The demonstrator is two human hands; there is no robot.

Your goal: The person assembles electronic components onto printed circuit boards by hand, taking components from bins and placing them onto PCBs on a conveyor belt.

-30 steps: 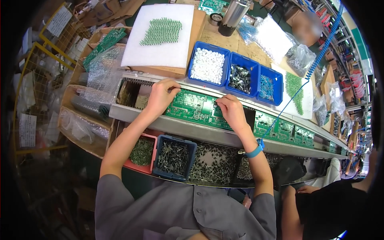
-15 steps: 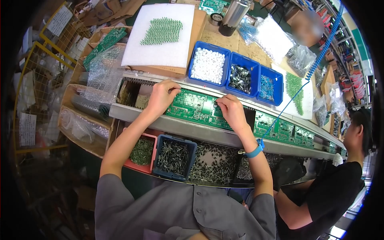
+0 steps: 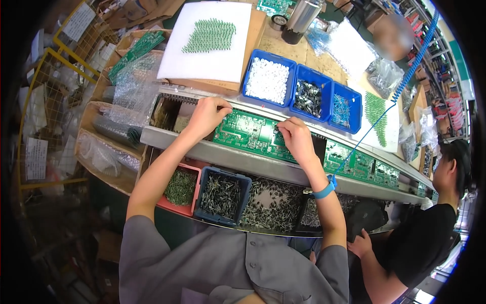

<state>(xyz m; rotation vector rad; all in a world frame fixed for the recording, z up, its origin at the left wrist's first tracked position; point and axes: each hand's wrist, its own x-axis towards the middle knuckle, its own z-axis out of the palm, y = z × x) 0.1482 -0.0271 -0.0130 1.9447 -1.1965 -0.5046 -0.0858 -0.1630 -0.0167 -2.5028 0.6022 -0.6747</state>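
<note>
A green circuit board [image 3: 248,130] lies in the metal rail in front of me. My left hand [image 3: 207,116] is over the board's upper left corner, thumb and fingers pinched together; what they hold, if anything, is hidden. Toward the board's right part, my right hand [image 3: 298,138] is also closed in a pinch, its fingertips low over the surface beside a small dark part. Whether that part is in the fingers or on the board I cannot tell. A blue wrist strap [image 3: 323,190] with a coiled cord circles my right wrist.
Beyond the rail stand blue bins of white parts [image 3: 267,81], black parts [image 3: 308,99] and blue-leaded parts [image 3: 340,111]. A foam sheet [image 3: 169,55] carries green parts. Nearer me are a red bin [image 3: 191,206] and a dark bin [image 3: 202,215]. A co-worker [image 3: 430,243] sits at right.
Both my hands keep nearly the same places over the board, with the right fingertips shifting slightly. The whole view has moved a little. At right, the co-worker's hand has come into sight.
</note>
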